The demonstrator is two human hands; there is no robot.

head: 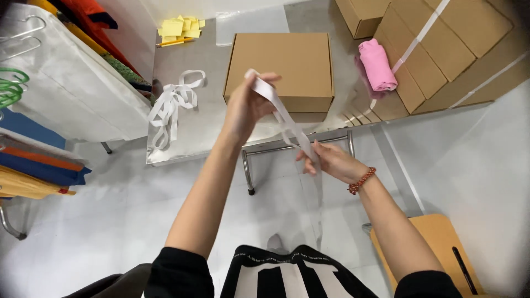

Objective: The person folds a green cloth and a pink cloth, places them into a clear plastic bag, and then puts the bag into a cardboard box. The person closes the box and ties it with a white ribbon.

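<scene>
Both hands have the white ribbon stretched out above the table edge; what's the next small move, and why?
Probably lower the ribbon toward the closed cardboard box. The left hand pinches one end high, the right hand grips it lower, the tail hanging to the floor. The box lies just beyond, lid bare, with more ribbon loose beside it.

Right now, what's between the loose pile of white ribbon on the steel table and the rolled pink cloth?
In the head view, the closed brown cardboard box sits between the white ribbon pile and the rolled pink cloth, on the steel table.
</scene>
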